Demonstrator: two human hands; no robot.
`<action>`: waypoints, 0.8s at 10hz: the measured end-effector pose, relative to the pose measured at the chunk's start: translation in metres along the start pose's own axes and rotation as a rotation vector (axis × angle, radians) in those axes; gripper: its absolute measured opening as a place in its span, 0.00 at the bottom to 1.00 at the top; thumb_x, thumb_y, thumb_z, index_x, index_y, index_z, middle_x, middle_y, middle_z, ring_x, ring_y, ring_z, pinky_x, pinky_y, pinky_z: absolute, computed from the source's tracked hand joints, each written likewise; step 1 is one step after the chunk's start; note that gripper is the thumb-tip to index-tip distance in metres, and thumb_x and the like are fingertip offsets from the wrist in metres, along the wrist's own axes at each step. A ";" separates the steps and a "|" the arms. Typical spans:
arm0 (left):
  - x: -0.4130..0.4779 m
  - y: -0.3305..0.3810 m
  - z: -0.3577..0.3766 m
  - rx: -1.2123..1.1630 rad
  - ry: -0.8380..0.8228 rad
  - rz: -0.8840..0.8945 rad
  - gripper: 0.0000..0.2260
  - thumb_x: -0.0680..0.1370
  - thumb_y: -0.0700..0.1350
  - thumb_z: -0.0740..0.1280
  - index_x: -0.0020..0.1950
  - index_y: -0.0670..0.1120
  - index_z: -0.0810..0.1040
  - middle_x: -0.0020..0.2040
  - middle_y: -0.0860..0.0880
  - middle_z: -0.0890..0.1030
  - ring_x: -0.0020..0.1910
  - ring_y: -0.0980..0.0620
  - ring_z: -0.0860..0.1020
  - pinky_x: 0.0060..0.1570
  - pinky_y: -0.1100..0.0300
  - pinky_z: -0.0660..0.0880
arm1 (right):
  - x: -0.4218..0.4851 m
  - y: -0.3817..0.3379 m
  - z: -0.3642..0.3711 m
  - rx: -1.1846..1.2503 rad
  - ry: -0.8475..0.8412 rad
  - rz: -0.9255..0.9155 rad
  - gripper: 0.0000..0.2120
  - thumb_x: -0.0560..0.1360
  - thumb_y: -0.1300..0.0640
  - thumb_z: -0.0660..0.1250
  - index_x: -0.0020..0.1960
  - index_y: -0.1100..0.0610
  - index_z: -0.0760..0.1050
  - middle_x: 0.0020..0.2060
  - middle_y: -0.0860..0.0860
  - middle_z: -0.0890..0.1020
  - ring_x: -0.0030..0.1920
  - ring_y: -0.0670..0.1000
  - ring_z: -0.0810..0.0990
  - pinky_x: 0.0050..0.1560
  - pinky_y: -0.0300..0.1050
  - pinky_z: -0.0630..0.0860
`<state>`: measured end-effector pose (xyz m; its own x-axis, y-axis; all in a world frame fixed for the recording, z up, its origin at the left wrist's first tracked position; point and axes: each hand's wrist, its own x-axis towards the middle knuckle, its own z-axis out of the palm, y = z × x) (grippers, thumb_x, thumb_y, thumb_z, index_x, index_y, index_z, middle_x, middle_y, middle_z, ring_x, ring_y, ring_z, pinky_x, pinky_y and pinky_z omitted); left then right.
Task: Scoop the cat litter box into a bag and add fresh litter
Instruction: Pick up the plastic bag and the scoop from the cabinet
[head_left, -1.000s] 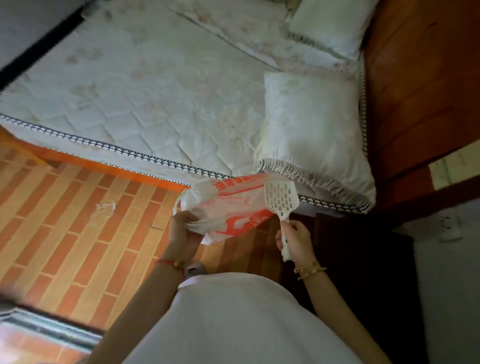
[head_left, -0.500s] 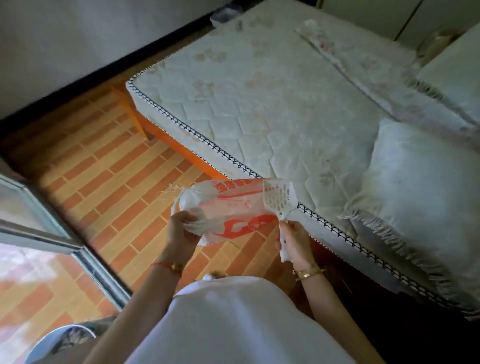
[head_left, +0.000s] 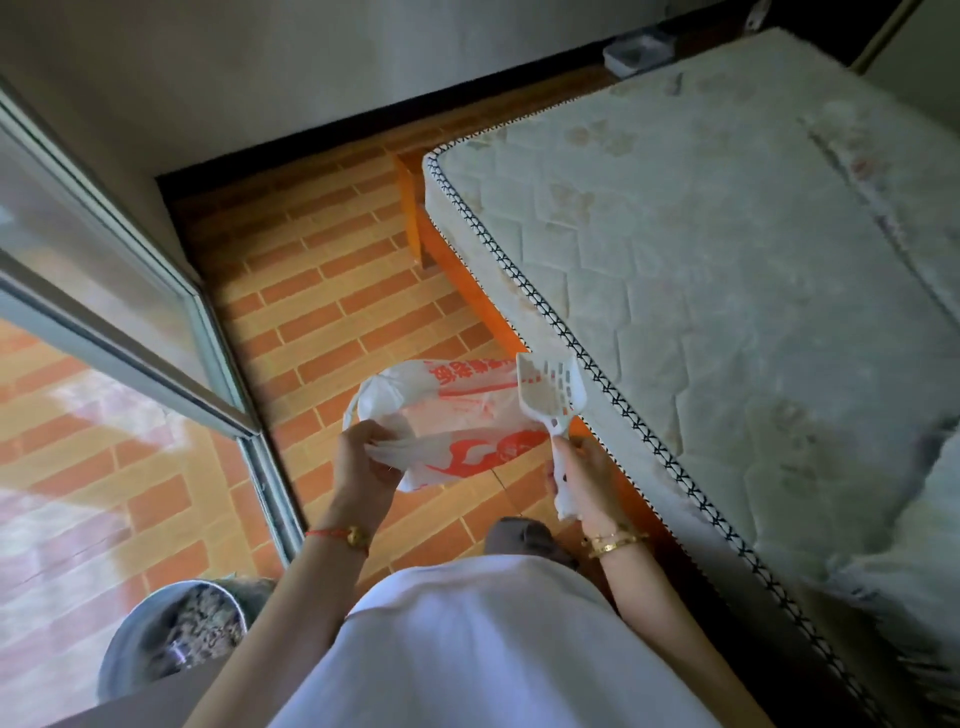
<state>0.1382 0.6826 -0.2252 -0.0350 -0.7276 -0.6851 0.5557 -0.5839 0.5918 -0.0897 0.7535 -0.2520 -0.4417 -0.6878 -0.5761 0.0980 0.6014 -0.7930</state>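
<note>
At the near left, beside the grey sliding door frame (head_left: 270, 483), stands a round grey tub (head_left: 130, 654) with grainy grey-brown filling, probably the litter box; it is well apart from both hands. A little farther, the left hand (head_left: 363, 462) pinches the bunched handles of a white plastic bag with orange-red print (head_left: 467, 415), and the right hand (head_left: 584, 483) grasps the handle of a white slotted plastic scoop (head_left: 550, 395), just beside the bag. To do this step well, I think the person should crouch by the tub, open the bag mouth wide, and keep the scoop level. Far right lies a pale quilted mattress (head_left: 727, 291).
</note>
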 end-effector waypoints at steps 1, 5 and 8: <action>0.014 0.017 -0.002 -0.044 0.040 0.025 0.10 0.73 0.34 0.54 0.36 0.42 0.72 0.30 0.49 0.74 0.27 0.53 0.73 0.27 0.64 0.71 | 0.024 -0.018 0.021 -0.007 -0.029 -0.005 0.10 0.75 0.50 0.66 0.44 0.57 0.73 0.26 0.50 0.75 0.28 0.53 0.73 0.31 0.44 0.72; 0.098 0.113 0.045 -0.167 0.230 0.199 0.11 0.75 0.31 0.53 0.41 0.41 0.72 0.31 0.49 0.73 0.31 0.53 0.72 0.32 0.63 0.67 | 0.159 -0.144 0.095 -0.124 -0.252 -0.079 0.10 0.74 0.51 0.66 0.44 0.58 0.73 0.27 0.53 0.76 0.24 0.52 0.71 0.28 0.42 0.67; 0.177 0.183 0.090 -0.292 0.368 0.243 0.09 0.75 0.32 0.55 0.43 0.42 0.71 0.40 0.45 0.73 0.36 0.50 0.75 0.34 0.60 0.75 | 0.257 -0.245 0.160 -0.225 -0.407 -0.167 0.06 0.79 0.57 0.63 0.50 0.59 0.74 0.26 0.50 0.76 0.22 0.50 0.71 0.24 0.40 0.68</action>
<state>0.1594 0.4143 -0.1999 0.3883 -0.6242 -0.6780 0.7218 -0.2514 0.6448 -0.0845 0.3644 -0.2380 -0.0464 -0.8581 -0.5113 -0.1592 0.5117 -0.8443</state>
